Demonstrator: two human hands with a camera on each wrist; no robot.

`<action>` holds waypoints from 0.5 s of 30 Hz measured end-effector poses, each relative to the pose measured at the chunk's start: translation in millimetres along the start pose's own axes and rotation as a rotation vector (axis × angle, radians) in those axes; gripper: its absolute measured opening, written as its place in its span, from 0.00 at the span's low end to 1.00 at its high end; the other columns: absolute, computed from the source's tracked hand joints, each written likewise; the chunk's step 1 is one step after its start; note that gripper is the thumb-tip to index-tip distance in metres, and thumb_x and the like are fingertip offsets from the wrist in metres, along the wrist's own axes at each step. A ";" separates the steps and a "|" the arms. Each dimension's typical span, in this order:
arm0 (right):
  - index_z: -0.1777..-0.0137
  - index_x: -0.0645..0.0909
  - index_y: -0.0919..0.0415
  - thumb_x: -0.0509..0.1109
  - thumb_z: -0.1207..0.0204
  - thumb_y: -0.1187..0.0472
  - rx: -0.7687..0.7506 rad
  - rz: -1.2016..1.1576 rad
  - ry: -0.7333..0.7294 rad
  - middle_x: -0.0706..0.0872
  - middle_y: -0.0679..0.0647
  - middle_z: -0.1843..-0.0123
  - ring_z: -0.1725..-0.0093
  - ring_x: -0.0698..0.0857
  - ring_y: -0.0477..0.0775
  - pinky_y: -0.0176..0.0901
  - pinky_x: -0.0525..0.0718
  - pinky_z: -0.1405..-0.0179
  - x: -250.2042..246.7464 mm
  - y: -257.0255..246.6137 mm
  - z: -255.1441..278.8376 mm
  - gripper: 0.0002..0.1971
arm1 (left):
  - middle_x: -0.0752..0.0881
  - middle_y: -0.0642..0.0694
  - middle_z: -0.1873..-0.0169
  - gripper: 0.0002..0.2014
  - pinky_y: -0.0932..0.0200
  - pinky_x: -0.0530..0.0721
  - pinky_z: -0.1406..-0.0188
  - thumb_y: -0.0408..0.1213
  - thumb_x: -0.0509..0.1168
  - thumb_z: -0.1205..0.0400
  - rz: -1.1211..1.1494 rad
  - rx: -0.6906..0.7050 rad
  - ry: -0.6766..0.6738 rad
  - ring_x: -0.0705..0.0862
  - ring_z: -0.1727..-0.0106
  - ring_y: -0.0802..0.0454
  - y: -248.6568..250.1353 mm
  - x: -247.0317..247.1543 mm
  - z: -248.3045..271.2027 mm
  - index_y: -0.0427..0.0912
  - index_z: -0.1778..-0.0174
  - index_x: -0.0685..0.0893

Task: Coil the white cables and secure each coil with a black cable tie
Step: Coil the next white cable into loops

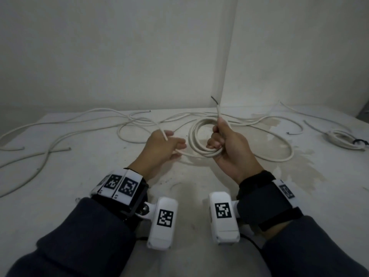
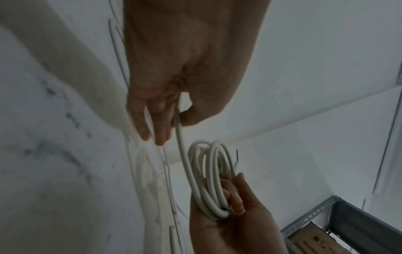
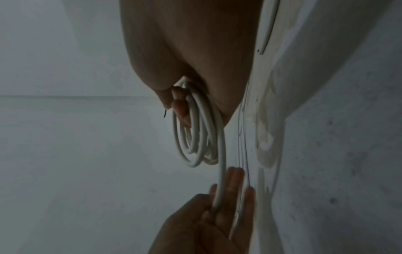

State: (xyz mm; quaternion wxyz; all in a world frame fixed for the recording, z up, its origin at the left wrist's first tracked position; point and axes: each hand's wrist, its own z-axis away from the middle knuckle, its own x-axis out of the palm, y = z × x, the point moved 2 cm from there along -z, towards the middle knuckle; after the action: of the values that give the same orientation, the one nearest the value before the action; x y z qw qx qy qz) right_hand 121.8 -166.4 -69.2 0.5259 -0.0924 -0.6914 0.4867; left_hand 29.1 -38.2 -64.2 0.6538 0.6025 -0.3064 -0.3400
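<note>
My right hand (image 1: 217,134) grips a coil of white cable (image 1: 194,136) of several loops, held upright just above the table. A short cable end with a dark stripped tip (image 1: 216,105) sticks up out of that fist. The coil's free strand (image 2: 181,149) runs left to my left hand (image 1: 175,140), which pinches it between thumb and fingers; its cut end (image 1: 164,135) pokes up past the thumb. In the right wrist view the coil (image 3: 195,137) hangs from my curled fingers and the strand (image 3: 222,171) leads down to the left hand (image 3: 217,209).
Several loose white cables (image 1: 83,126) sprawl over the white table (image 1: 60,176), mostly left and behind my hands. At the far right lies a coil (image 1: 341,139) bound with a black cable tie (image 1: 359,141). White walls stand close behind. A metal shelf (image 2: 326,211) shows beyond.
</note>
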 end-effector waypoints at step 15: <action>0.65 0.73 0.62 0.61 0.17 0.53 0.185 0.289 -0.230 0.61 0.47 0.81 0.83 0.62 0.43 0.33 0.66 0.83 11.1 2.4 8.9 0.17 | 0.90 0.47 0.65 0.14 0.61 0.84 0.73 0.35 0.54 0.12 0.200 0.167 -0.250 0.82 0.76 0.54 8.3 6.9 6.0 0.41 0.39 0.83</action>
State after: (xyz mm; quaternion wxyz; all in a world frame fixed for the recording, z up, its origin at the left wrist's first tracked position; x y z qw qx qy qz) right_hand 108.9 -163.1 -63.8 0.3743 -0.0856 -0.6789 0.6258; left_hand 28.9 -46.9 -55.6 0.5889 0.5742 -0.4707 -0.3192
